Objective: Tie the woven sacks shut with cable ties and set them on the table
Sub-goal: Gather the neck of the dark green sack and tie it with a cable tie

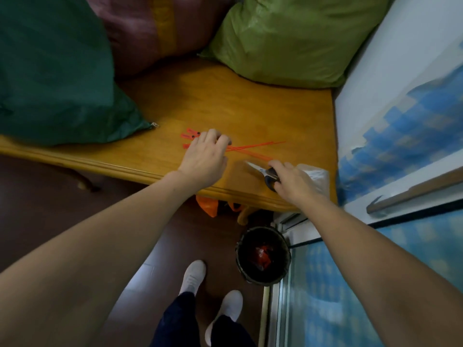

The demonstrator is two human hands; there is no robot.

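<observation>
Thin, bright-red cable ties (pixel 250 146)

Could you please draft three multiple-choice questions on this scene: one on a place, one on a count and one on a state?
1. Where do the red cable ties lie?
A. On the floor
B. On the table, under the left hand
C. In a bin

2. How many sacks are on the table?
A. One
B. Three
C. Five

3. What is the right hand doing?
A. Hanging idle
B. Holding scissors
C. Pulling a sack

Key:
1 B: the ties fan out from beneath the fingers on the wood.
2 B: there is a dark green sack, a maroon sack and a light green sack.
3 B: the fingers wrap the black handles.
</observation>
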